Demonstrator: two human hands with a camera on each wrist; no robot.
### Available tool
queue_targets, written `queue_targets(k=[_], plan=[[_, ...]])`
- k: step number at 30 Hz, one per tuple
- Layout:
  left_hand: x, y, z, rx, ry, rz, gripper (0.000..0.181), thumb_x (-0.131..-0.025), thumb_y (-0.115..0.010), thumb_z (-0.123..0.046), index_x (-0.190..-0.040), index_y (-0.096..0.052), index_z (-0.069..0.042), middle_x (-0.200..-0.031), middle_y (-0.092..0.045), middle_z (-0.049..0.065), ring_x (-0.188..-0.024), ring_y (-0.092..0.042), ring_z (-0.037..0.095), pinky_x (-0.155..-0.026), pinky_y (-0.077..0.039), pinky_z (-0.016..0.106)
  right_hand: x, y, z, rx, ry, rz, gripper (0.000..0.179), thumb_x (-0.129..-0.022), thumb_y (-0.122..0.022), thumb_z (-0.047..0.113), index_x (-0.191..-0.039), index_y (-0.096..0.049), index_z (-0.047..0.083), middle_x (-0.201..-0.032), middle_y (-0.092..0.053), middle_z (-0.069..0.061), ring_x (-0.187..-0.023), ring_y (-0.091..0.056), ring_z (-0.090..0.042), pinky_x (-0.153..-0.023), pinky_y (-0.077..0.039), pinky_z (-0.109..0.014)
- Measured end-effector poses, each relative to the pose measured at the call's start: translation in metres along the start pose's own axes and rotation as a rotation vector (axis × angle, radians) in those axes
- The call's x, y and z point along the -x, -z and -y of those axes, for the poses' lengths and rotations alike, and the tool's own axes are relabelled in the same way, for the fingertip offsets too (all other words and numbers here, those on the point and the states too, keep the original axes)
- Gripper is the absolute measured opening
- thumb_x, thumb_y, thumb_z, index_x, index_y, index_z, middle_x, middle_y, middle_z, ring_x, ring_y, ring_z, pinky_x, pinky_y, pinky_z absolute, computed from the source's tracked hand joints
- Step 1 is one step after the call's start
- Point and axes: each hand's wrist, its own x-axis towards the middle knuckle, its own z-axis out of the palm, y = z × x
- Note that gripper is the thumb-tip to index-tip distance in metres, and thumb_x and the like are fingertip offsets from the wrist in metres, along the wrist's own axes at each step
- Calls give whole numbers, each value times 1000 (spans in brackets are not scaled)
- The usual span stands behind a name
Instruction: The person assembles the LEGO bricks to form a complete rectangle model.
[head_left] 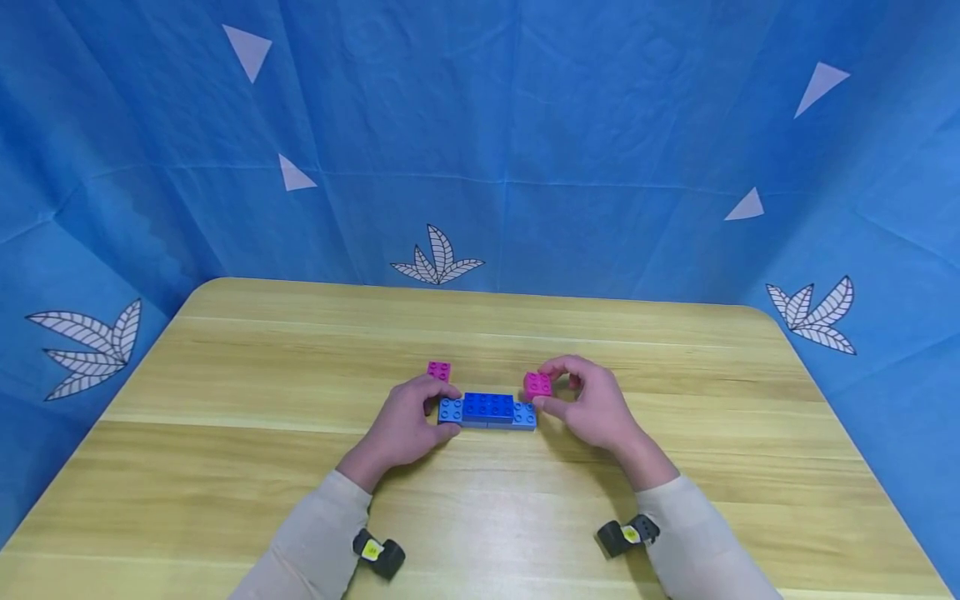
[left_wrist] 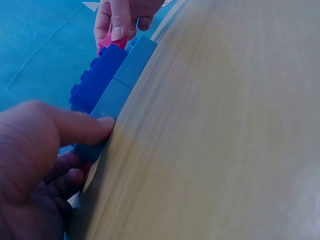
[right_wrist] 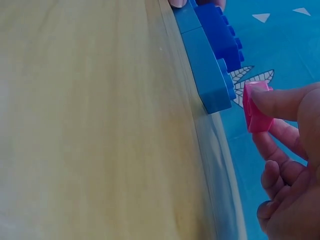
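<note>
Two light blue bricks [right_wrist: 206, 70] lie end to end on the table, joined by a dark blue brick [head_left: 488, 407] pressed across their middle. My left hand [head_left: 405, 421] grips the left end of this row between thumb and fingers. In my right hand [head_left: 596, 406] a pink brick [head_left: 537, 384] is pinched between thumb and fingertips. It is held just above the right light blue brick, whose studs show; in the right wrist view a gap separates them. Another pink brick [head_left: 438, 371] sits behind the left hand, partly hidden by its fingers.
The wooden table [head_left: 480, 517] has rounded back corners. A blue curtain [head_left: 480, 125] with white triangles and leaf prints hangs behind and at both sides. A black wrist camera is strapped over each pale sleeve [head_left: 693, 533].
</note>
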Motion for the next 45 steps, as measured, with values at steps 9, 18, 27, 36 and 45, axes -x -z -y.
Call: queue_targets(k=[9, 18, 27, 36, 45], plan=[[0, 1, 1, 14, 0, -1, 36, -78, -87, -8, -111, -72, -12, -106, -61, -1, -90, -52, 20, -79, -46, 35, 5, -2, 6, 5, 58, 21, 31, -79, -86, 16, -107, -71, 16, -97, -65, 5, -83, -50, -27, -71, -40, -41], [1, 1, 2, 18, -3, -5, 36, -77, -87, -8, -110, -72, -12, -104, -61, -2, -88, -52, 20, -77, -46, 35, 8, -6, 8, -3, 106, 48, 30, -77, -87, 13, -102, -71, 17, -96, -66, 7, -81, -51, -28, -72, -41, -41], [1, 1, 2, 22, 0, -4, 35, -78, -87, -8, -109, -72, -13, -105, -62, -1, -90, -53, 21, -79, -46, 35, 9, -9, 6, 5, 123, 63, 34, -74, -88, 10, -102, -70, 17, -95, -65, 7, -81, -52, -27, -73, -42, -40], [1, 1, 2, 12, 1, 2, 36, -78, -87, -8, -110, -72, -13, -105, -61, -2, -90, -53, 21, -79, -46, 35, 10, -10, 5, 7, 112, 70, 33, -74, -89, 12, -100, -70, 20, -92, -62, 6, -77, -49, -26, -70, -40, -39], [1, 1, 1, 31, -12, -2, 35, -78, -87, -7, -109, -72, -13, -104, -61, -2, -89, -52, 21, -77, -45, 36, 11, -11, 3, -2, 108, 70, 31, -75, -89, 11, -98, -71, 19, -94, -64, 6, -79, -50, -26, -71, -41, -40]])
